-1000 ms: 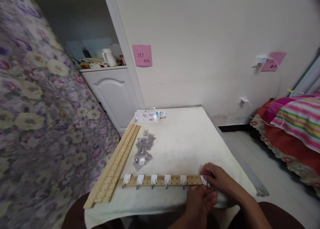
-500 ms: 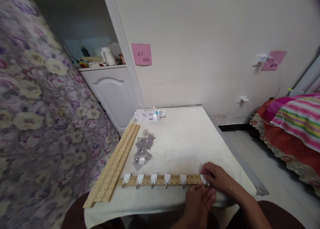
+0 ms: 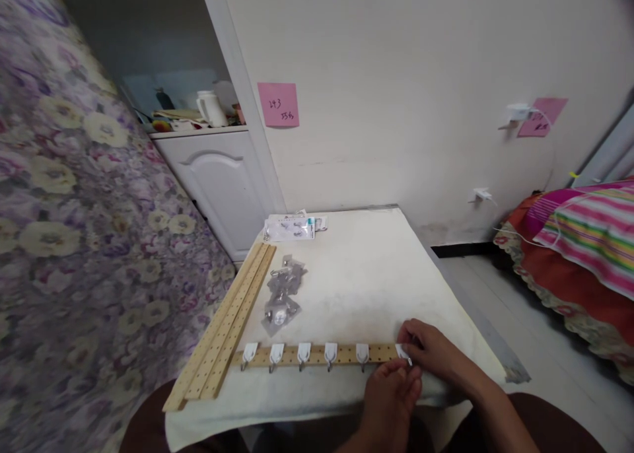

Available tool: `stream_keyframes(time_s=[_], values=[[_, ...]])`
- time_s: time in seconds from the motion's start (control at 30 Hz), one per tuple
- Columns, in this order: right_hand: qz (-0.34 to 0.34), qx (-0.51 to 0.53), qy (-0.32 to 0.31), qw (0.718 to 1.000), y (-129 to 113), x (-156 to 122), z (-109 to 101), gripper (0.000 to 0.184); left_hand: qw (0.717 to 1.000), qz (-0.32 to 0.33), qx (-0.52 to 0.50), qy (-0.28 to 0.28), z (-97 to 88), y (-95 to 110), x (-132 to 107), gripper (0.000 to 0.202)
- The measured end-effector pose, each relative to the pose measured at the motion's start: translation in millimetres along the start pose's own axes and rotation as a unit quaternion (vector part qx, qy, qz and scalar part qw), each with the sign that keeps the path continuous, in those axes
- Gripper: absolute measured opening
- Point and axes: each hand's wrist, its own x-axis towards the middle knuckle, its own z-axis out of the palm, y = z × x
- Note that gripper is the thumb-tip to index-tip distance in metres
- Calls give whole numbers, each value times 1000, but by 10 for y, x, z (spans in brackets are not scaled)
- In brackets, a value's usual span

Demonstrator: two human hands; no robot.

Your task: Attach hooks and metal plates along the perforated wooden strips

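A perforated wooden strip [image 3: 318, 355] lies across the near part of the table, with several white adhesive hooks spaced along it. At its right end, a white hook [image 3: 401, 351] with a metal tip is partly covered by my fingers. My right hand [image 3: 430, 348] pinches this hook from the right and above, its fingers curled. From below, my left hand [image 3: 393, 388] has its fingers closed at the hook's lower metal end, against the strip's near edge. Another white hook [image 3: 362, 353] sits just left of my hands, untouched by them.
More perforated wooden strips [image 3: 225, 327] lie side by side along the table's left edge. Small clear packets [image 3: 286, 281] with metal parts are piled beside them. Flat hook packages [image 3: 290, 228] rest at the far edge of the cloth-covered table [image 3: 356, 275]. A floral curtain [image 3: 99, 242] hangs at left.
My left hand's fingertips have moved slightly up and inward at the right-end hook. My right hand stays at the same hook. The view has shifted slightly.
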Motion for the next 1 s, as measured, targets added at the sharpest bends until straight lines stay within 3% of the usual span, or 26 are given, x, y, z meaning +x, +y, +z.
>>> stream_keyframes(time_s=[0.5, 1.0], values=[[-16, 26, -9, 999, 1, 0, -102, 21, 1000, -3, 17, 1, -33, 9, 2, 8], [-12, 23, -8, 1000, -26, -13, -90, 15, 1000, 2, 10, 7, -26, 2, -11, 10]])
